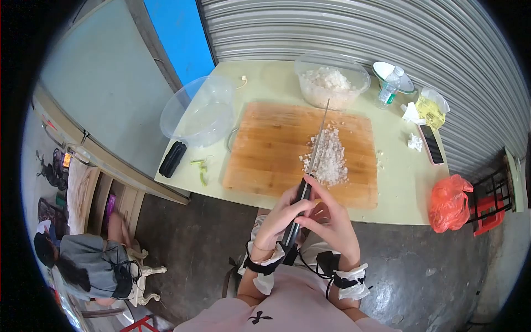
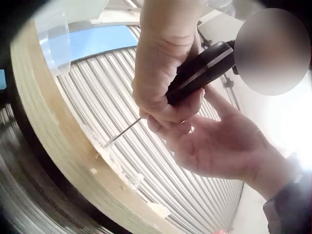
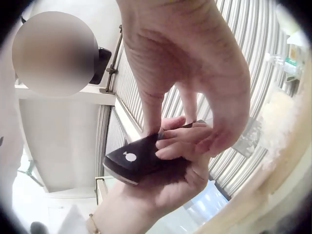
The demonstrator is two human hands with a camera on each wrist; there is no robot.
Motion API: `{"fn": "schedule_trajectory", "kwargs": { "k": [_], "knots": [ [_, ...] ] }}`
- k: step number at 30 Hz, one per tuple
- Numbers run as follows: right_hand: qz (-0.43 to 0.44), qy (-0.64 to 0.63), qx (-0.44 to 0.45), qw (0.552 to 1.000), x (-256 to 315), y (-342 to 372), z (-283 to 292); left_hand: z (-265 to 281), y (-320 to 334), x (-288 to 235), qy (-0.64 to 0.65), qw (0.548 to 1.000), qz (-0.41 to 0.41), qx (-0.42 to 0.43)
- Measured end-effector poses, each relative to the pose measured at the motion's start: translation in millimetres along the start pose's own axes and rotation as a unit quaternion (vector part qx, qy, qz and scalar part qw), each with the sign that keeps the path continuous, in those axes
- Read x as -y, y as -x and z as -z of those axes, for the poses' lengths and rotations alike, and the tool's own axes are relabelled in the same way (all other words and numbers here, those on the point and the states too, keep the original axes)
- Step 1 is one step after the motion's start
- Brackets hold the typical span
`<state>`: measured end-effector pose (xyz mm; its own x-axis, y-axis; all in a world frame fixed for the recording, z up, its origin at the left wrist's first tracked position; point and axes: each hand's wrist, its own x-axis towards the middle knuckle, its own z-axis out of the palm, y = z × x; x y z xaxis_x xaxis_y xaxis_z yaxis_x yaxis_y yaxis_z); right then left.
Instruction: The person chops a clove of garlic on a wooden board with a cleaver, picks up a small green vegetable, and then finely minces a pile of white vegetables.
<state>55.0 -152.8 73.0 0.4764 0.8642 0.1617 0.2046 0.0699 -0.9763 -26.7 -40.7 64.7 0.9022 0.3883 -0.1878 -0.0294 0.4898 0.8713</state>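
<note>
In the head view, my left hand holds the black handle of a knife, its blade pointing away over chopped white pieces on a wooden board. My right hand is beside it, thumb and forefinger reaching to the handle at separate spots. The left wrist view shows my left fingers curled round the handle, with my right hand next to them. From the right wrist, my right fingertips touch the handle and lie near my left fingers; part of their contact is hidden.
Behind the board stands a clear tub of white pieces; another clear tub is at left. A black object, a bottle, a phone and a red bag surround it. A person sits at lower left.
</note>
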Motion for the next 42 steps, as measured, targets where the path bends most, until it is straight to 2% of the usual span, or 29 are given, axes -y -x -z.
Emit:
{"fn": "schedule_trajectory", "kwargs": {
  "k": [2,4,6,8,12,14,18,19,21,23,25,28,32,34,36,42],
  "knots": [
    [-0.051,-0.038,-0.008,0.998,-12.5,-5.3,-0.4,1.5,-2.8,-0.7,0.01,1.0,0.022,-0.012],
    [-0.043,-0.027,-0.008,0.999,-9.9,-4.4,0.6,6.0,-6.1,3.8,-0.017,0.999,0.045,-0.005],
    [-0.047,-0.021,-0.009,0.999,-3.0,-0.5,1.9,4.0,-0.5,3.1,-0.019,0.999,0.032,0.007],
    [-0.011,0.004,0.002,1.0,7.4,3.5,2.1,-0.7,6.3,-1.3,-0.044,0.998,-0.021,0.03],
    [0.019,0.024,0.004,1.0,6.6,0.8,3.1,-1.0,5.1,-3.2,-0.059,0.996,-0.054,0.039],
    [-0.027,-0.007,-0.02,0.999,-0.6,-4.9,2.5,-0.6,-0.6,-5.5,0.037,0.997,0.068,0.019],
    [-0.055,-0.055,-0.01,0.997,-9.4,-4.8,3.3,5.1,-6.2,6.2,0.024,0.998,0.039,0.036],
    [-0.034,-0.029,-0.008,0.999,-6.3,-2.8,3.2,5.0,-2.9,6.2,0.024,0.998,0.043,0.034],
    [-0.015,-0.006,-0.007,1.0,-1.4,-1.2,1.9,2.5,3.3,1.3,-0.007,1.0,-0.001,0.024],
    [0.015,-0.002,-0.008,1.0,2.6,-3.0,-2.1,3.2,7.6,-4.4,-0.005,1.0,0.014,0.01],
    [0.01,-0.013,-0.005,1.0,-6.7,-10.2,-6.0,7.8,7.4,-9.2,0.006,0.999,0.049,-0.02],
    [-0.001,-0.053,-0.002,0.999,-16.2,-17.9,-14.7,24.1,-1.8,-2.2,0.005,0.999,0.043,-0.005],
    [-0.01,-0.024,-0.006,1.0,-12.5,-18.4,-19.5,24.9,8.6,-8.4,0.041,0.997,0.059,-0.009],
    [0.023,0.021,-0.01,0.999,-5.1,-16.9,-21.4,25.2,13.2,-10.7,0.039,0.997,0.059,-0.016],
    [0.025,0.017,-0.017,0.999,-7.6,-18.2,-25.9,30.1,14.0,-11.3,0.007,0.999,0.03,-0.022],
    [0.009,0.008,-0.018,1.0,-16.6,-22.2,-28.0,39.5,7.7,-8.1,0.017,0.999,0.051,-0.006]
  ]
}}
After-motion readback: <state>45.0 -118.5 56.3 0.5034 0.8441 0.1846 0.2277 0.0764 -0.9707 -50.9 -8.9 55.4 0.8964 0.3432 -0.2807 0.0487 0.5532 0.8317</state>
